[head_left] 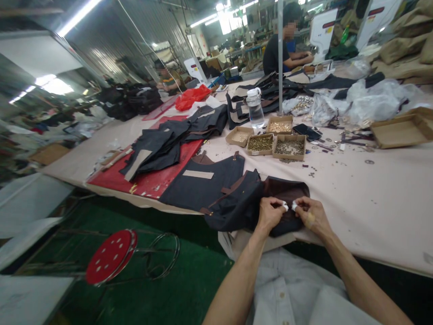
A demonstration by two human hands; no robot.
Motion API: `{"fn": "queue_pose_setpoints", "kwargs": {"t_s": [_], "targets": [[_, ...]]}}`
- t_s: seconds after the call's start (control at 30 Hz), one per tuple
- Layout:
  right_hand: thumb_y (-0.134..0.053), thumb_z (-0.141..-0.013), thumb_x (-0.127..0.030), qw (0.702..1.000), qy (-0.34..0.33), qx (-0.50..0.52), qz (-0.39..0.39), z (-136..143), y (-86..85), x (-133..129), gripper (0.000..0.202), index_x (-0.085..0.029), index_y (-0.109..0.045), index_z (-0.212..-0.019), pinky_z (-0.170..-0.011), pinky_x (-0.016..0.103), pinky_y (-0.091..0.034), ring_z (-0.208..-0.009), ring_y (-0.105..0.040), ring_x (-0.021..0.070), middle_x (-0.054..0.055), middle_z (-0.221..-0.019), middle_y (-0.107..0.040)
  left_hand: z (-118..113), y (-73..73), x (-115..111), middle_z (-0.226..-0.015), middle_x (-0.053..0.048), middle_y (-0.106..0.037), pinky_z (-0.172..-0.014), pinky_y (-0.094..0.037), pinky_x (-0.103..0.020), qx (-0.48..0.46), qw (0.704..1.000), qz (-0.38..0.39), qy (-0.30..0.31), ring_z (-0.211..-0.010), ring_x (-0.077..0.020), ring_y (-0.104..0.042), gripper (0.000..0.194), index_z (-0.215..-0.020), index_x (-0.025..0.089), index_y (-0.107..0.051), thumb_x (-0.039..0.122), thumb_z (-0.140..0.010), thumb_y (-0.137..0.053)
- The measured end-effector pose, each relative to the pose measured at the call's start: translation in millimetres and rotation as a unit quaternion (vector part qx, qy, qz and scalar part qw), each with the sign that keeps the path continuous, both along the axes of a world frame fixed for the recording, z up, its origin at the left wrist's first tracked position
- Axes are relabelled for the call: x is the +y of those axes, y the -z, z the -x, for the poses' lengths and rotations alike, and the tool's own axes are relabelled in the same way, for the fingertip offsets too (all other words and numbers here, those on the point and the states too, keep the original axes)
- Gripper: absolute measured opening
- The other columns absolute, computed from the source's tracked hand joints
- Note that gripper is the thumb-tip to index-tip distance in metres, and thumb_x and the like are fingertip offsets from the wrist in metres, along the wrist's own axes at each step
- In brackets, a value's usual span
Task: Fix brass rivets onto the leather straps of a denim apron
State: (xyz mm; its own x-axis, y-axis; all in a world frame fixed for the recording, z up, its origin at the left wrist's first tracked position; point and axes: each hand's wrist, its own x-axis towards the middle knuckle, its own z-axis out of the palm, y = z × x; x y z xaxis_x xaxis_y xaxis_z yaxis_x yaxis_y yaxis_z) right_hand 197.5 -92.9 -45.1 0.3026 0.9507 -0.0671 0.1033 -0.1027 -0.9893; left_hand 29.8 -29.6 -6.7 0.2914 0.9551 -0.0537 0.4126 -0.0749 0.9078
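A dark fabric piece (237,203) with brown trim lies along the table's front edge, its brown inner side (287,187) turned up at the right end. Over that end, my left hand (270,214) is closed in a pinch, with white wrapping at the fingertips. Facing it a short gap away, my right hand (313,216) is pinched too, also with white at the fingertips. Whatever small item either hand may hold is too small to make out. Both hands touch or nearly touch the fabric.
Small boxes of metal bits (260,143) stand beyond the fabric, with a water bottle (255,108) behind them. Dark pieces (158,144) lie on a red board (152,180). A metal pole (280,58) rises behind. A red stool (110,257) is at lower left; a person (275,52) sits opposite.
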Motion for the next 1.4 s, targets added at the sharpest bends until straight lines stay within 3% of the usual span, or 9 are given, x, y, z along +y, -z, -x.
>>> {"fn": "queue_pose_setpoints", "kwargs": {"t_s": [0.2,0.4,0.7,0.8,0.9,1.0,1.23,1.4], "targets": [[-0.07,-0.076,-0.041,0.999,-0.013,0.039,-0.005,-1,-4.9,0,0.028,-0.017,-0.067,-0.091,-0.051,0.026,-0.046,-0.056,-0.061,0.0172,0.002,-0.07,-0.066,-1,-11.5,-1,-0.083,-0.006,-0.075,-0.069,-0.05,-0.026,-0.026,0.997,-0.051,0.051,-0.075,-0.016,-0.067,0.013,-0.08,0.017,-0.08,0.014,-0.069,-0.073],[-0.072,-0.077,-0.043,0.999,-0.008,0.048,-0.005,1,-6.7,1,0.03,-0.017,-0.068,-0.092,-0.052,0.027,-0.047,-0.057,-0.061,0.017,0.003,-0.073,-0.067,-3,-2.7,1,-0.079,-0.004,-0.073,-0.065,-0.047,-0.024,-0.012,0.999,-0.042,0.032,-0.071,-0.0142,-0.064,0.012,-0.079,0.016,-0.078,0.015,-0.069,-0.072],[-0.073,-0.074,-0.04,0.999,0.007,0.044,0.005,-1,-6.8,-1,0.027,-0.017,-0.069,-0.087,-0.051,0.026,-0.043,-0.055,-0.058,0.0164,0.001,-0.065,-0.064,-10,5.2,11,-0.063,-0.001,-0.067,-0.048,-0.045,-0.021,-0.02,0.994,0.09,-0.054,-0.05,-0.0121,-0.06,0.012,-0.073,0.013,-0.07,0.012,-0.061,-0.068],[-0.073,-0.072,-0.04,0.999,0.019,0.03,0.006,-3,-4.1,-1,0.026,-0.017,-0.069,-0.084,-0.048,0.025,-0.04,-0.053,-0.055,0.0151,0.001,-0.064,-0.063,-9,5.4,13,-0.062,-0.001,-0.066,-0.048,-0.047,-0.022,-0.036,0.994,0.103,-0.028,-0.05,-0.0133,-0.062,0.01,-0.071,0.013,-0.069,0.012,-0.061,-0.068],[-0.073,-0.073,-0.039,1.0,0.02,0.019,0.002,-4,-2.1,0,0.023,-0.018,-0.069,-0.081,-0.047,0.025,-0.039,-0.052,-0.053,0.0143,0.0,-0.062,-0.061,-7,6.7,14,-0.063,-0.002,-0.067,-0.049,-0.046,-0.021,-0.032,0.995,0.087,0.028,-0.052,-0.0132,-0.062,0.009,-0.072,0.013,-0.07,0.014,-0.063,-0.069],[-0.072,-0.073,-0.04,1.0,0.023,0.014,0.003,-5,-3.0,0,0.023,-0.018,-0.068,-0.08,-0.046,0.024,-0.037,-0.051,-0.052,0.0141,0.0,-0.06,-0.06,-4,7.2,14,-0.068,-0.003,-0.07,-0.051,-0.045,-0.021,-0.021,0.997,0.065,0.046,-0.056,-0.0129,-0.062,0.012,-0.077,0.013,-0.073,0.016,-0.066,-0.068],[-0.073,-0.072,-0.042,1.0,0.016,0.009,0.018,-4,-5.1,1,0.028,-0.017,-0.074,-0.086,-0.048,0.025,-0.038,-0.052,-0.054,0.0153,0.001,-0.062,-0.063,-7,9.4,12,-0.063,-0.001,-0.067,-0.049,-0.038,-0.02,0.002,0.999,0.043,-0.01,-0.054,-0.0111,-0.057,0.01,-0.074,0.014,-0.071,0.018,-0.066,-0.069],[-0.071,-0.074,-0.042,1.0,0.009,-0.016,0.02,-6,-0.3,1,0.03,-0.017,-0.076,-0.088,-0.05,0.026,-0.039,-0.054,-0.054,0.0157,0.002,-0.065,-0.065,-10,9.9,9,-0.069,-0.001,-0.069,-0.054,-0.039,-0.02,-0.027,0.999,0.031,-0.022,-0.059,-0.0106,-0.057,0.009,-0.073,0.014,-0.071,0.017,-0.064,-0.069]]}}
